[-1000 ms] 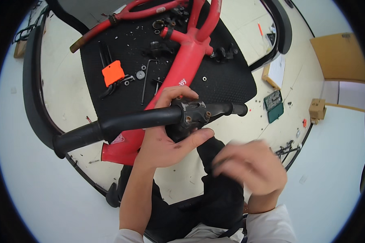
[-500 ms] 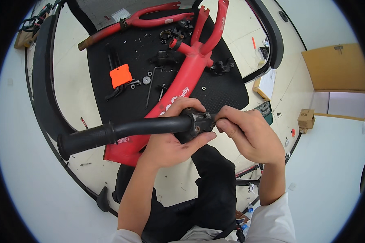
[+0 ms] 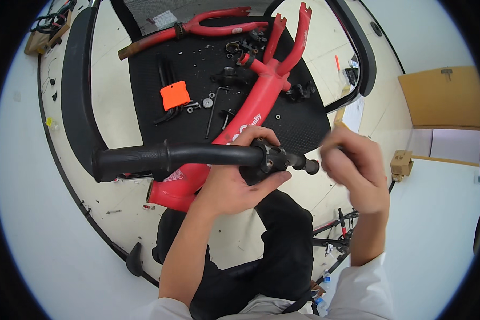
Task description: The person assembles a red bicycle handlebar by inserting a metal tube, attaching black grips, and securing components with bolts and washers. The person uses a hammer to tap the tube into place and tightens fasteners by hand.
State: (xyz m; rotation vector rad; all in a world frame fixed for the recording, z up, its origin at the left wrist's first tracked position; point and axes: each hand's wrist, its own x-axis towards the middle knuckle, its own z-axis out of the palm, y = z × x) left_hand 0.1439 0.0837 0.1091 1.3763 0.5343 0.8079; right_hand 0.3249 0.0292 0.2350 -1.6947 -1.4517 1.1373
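A black handlebar [image 3: 213, 154] with a ribbed rubber grip [image 3: 128, 161] lies across in front of me. My left hand [image 3: 224, 189] is wrapped round its black stem clamp [image 3: 262, 169], thumb below and fingers above. The bar's far end [image 3: 310, 166] points right. Just beyond that end, apart from it, my right hand [image 3: 360, 168] is raised with its fingers curled in; motion blurs them, and whatever they may hold is hidden. Behind the handlebar a red bicycle frame [image 3: 248, 109] lies slanted on the black chair seat [image 3: 144, 114], its open tube end near my left forearm.
A red fork [image 3: 208, 29] lies at the seat's back. Nearby are an orange tool holder [image 3: 174, 96], a hex key [image 3: 214, 114], washers and black bike parts [image 3: 229, 77]. Chair armrests [image 3: 80, 80] flank the seat. A cardboard box [image 3: 401, 162] stands on the floor at right.
My right hand has left the stem clamp and moved right and slightly up. The handlebar has turned a little, so its right end now shows. The view has shifted slightly.
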